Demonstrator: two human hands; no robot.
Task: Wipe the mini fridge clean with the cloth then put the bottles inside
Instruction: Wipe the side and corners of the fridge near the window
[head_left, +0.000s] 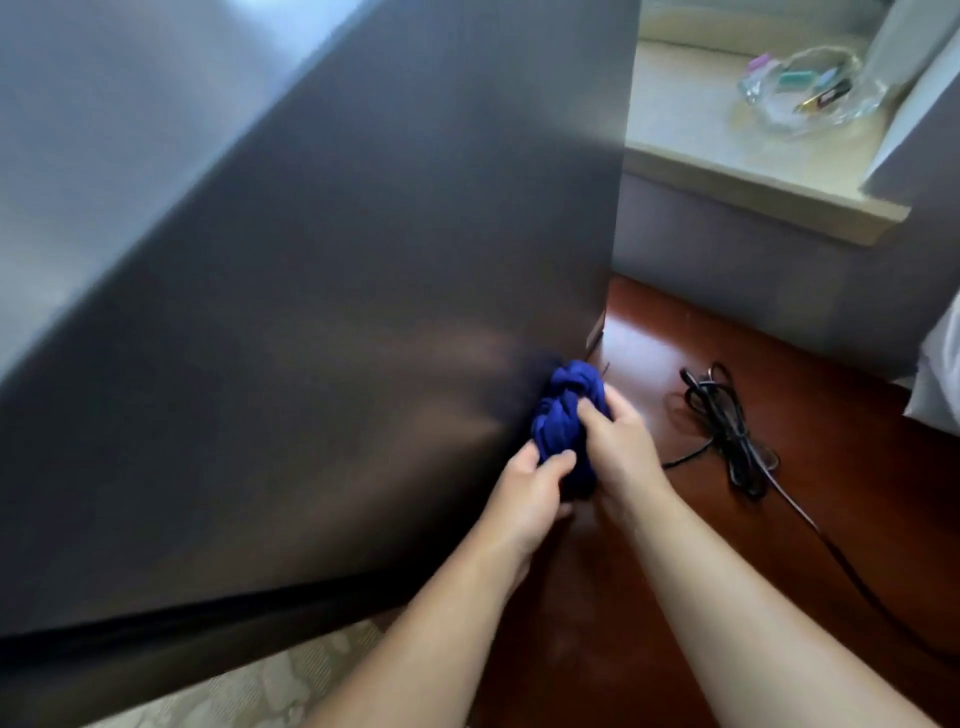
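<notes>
Left hand (524, 493) and right hand (618, 441) both clench the bunched blue cloth (563, 415), which sits between them and appears to touch the mini fridge (337, 312) panel just ahead. Risk: a wadded cloth makes little contact, so streaks or missed patches are likely. Right of the hands, a loose black cord (727, 421) on the floor (649, 597) could snag. Farther right, a glass bowl (815, 88) on a surface (701, 135). Bottles not in view.

Both bare arms stretch forward and down, close together, wrists nearly touching. The left hand (527, 491) pinches the lower end of a bunched blue cloth (563, 410) between thumb and curled fingers. The right hand (621, 441) grips the cloth just above, fingers wrapped over it.
</notes>
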